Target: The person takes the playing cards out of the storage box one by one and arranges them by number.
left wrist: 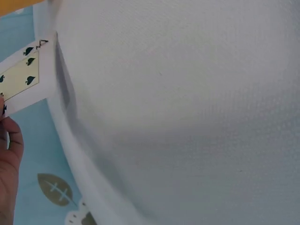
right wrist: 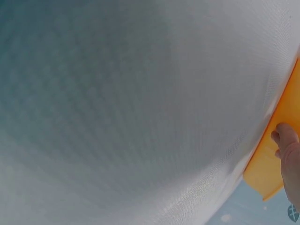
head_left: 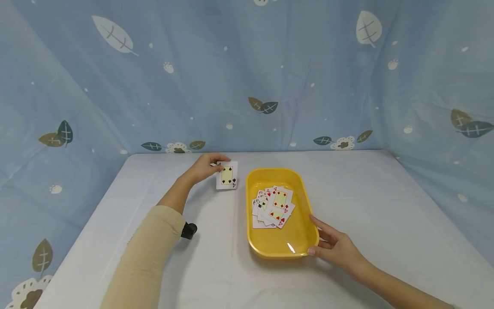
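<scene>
A light-blue fabric with soft folds, printed with leaves and flowers (head_left: 289, 73), hangs behind and beside a table with rounded far corners, covered in finely woven white cloth (head_left: 216, 266). Near the table's far edge, left of its middle, the left hand (head_left: 208, 167) pinches a white rectangular four-of-spades card (head_left: 227, 176) between thumb and fingers at its upper left corner. The card's face shows; whether its lower edge touches the cloth, I cannot tell. A beige fabric sleeve (head_left: 146, 253) covers the left forearm.

Just right of the card stands a glossy yellow tray (head_left: 278, 246) with rounded corners and a smooth rim. Inside, toward its left wall, lies a loose, overlapping pile of flat playing cards (head_left: 279, 206), a four of diamonds uppermost. The right hand (head_left: 335, 246) grips the tray's near right corner, thumb and index finger at the rim.
</scene>
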{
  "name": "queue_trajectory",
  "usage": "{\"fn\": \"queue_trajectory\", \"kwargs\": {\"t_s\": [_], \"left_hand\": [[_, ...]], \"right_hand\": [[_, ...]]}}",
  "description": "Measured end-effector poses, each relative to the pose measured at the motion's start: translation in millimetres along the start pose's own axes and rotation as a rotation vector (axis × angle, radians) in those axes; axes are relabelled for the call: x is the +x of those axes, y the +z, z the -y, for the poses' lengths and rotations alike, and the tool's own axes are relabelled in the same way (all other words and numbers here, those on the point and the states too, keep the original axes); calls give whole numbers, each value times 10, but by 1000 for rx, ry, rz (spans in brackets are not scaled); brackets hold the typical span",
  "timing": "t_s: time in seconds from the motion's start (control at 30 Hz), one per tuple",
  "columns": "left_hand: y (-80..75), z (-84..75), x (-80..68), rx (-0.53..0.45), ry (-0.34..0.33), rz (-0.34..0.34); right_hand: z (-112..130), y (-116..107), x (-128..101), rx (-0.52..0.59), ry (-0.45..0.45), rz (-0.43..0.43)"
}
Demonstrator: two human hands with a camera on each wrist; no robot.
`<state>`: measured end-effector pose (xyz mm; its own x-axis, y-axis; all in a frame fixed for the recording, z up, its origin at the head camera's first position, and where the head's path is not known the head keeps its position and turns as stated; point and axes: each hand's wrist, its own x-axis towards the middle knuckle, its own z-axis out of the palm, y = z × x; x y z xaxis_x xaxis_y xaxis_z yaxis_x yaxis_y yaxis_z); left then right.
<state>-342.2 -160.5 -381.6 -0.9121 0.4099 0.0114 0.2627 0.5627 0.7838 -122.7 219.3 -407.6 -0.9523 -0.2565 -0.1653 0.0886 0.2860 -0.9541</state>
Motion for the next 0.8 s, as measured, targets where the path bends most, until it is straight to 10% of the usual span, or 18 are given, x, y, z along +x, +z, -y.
{"fn": "queue_trajectory", "kwargs": {"t_s": [0.8], "left_hand": [[207, 118, 95, 142, -103, -51]], "right_hand": [[2, 10, 4, 2, 6, 0]]}}
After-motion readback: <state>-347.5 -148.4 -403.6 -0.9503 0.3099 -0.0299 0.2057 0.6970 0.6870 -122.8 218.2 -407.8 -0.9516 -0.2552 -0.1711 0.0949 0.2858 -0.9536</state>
